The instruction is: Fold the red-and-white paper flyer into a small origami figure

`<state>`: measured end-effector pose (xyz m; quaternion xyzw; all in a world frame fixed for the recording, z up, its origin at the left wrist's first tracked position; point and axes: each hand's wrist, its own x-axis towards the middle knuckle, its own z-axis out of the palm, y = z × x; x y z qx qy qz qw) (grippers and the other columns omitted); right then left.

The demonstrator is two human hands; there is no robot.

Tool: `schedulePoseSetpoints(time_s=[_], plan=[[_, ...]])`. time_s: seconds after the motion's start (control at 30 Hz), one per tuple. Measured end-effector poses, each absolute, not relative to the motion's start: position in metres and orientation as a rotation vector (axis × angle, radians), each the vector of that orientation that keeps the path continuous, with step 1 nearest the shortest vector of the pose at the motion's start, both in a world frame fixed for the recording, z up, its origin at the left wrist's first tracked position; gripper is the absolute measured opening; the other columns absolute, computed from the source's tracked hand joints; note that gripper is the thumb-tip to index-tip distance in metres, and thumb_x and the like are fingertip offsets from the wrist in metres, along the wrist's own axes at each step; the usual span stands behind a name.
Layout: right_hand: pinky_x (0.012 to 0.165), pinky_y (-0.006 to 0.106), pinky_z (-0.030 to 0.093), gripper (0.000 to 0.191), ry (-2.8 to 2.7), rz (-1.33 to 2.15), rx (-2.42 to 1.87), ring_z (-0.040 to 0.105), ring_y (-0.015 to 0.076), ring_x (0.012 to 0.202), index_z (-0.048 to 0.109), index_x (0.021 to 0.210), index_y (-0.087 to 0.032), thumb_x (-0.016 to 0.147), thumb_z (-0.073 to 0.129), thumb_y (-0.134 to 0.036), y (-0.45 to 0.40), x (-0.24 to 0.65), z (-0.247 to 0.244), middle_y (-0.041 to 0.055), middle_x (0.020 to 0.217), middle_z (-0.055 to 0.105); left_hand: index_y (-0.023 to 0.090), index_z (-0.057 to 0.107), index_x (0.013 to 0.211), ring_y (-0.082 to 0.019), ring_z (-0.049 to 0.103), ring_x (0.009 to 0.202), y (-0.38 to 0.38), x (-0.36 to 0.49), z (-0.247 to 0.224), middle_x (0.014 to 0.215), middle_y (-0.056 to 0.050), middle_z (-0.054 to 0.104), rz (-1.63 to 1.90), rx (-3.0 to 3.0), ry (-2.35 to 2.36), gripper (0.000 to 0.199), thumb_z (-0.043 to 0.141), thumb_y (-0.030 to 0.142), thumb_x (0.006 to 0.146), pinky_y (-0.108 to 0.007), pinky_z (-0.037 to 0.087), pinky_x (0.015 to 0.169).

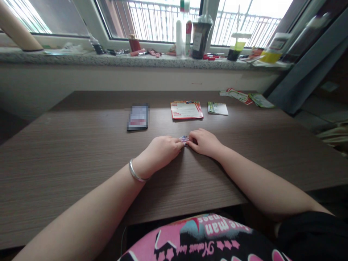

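A small piece of printed paper (184, 139), whitish and purple, lies between my two hands at the middle of the table. My left hand (164, 150), with a silver bangle at its wrist, has its fingers closed on the paper's left side. On the other side, my right hand (204, 142) pinches the right edge between thumb and curled fingers. Both hands rest low over the tabletop, and they cover much of the paper. Just beyond them lies a stack of red-and-white printed sheets (187, 110).
A phone-like device (138, 117), its screen pixelated, lies left of the sheets. To their right is a smaller stack of green-and-white cards (218, 108). Loose leaflets (239, 96) lie at the back right. Bottles and a dark lidded cup (200, 38) stand on the stone windowsill (152, 62).
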<state>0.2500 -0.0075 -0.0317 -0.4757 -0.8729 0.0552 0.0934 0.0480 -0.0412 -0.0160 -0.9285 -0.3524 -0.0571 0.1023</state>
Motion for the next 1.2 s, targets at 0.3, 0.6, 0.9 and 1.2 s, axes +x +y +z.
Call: schedulePoseSetpoints(time_s=[0.3,0.6,0.9,1.2], plan=[[0.068,0.029,0.035,0.018,-2.566,0.203,-1.439,0.056,0.0205,0.082,0.062,0.084,-0.02,0.089,0.057,-0.036,-0.006,0.249,-0.032,0.0051,0.086,0.069,0.021,0.065,0.114,-0.018,0.066,0.086,-0.041,0.045,-0.018,0.102,-0.007,0.071,-0.195,-2.739,-1.03,0.026,0.049,0.019,0.094,-0.028,0.051,0.072],[0.064,0.028,0.033,0.021,-2.555,0.252,-1.453,0.056,0.019,0.08,0.063,0.084,-0.02,0.089,0.057,-0.039,-0.002,0.251,-0.033,0.0041,0.083,0.069,0.019,0.065,0.111,-0.019,0.064,0.082,-0.044,0.049,-0.018,0.099,-0.006,0.068,-0.159,-2.702,-1.02,0.026,0.048,0.014,0.092,-0.029,0.05,0.067],[0.069,0.028,0.036,0.018,-2.572,0.216,-1.389,0.055,0.0185,0.08,0.064,0.088,-0.019,0.09,0.058,-0.035,-0.005,0.251,-0.033,0.0046,0.085,0.068,0.02,0.066,0.109,-0.021,0.06,0.089,-0.041,0.048,-0.021,0.101,-0.006,0.066,-0.177,-2.749,-1.018,0.027,0.045,0.014,0.093,-0.031,0.051,0.076],[0.072,0.029,0.038,0.021,-2.666,0.007,-1.259,0.059,0.0197,0.088,0.072,0.099,-0.027,0.092,0.052,-0.026,-0.021,0.256,-0.024,0.004,0.093,0.068,0.017,0.062,0.118,-0.022,0.058,0.091,-0.042,0.047,-0.022,0.107,-0.006,0.066,-0.199,-2.745,-1.007,0.031,0.043,0.014,0.093,-0.033,0.052,0.08]])
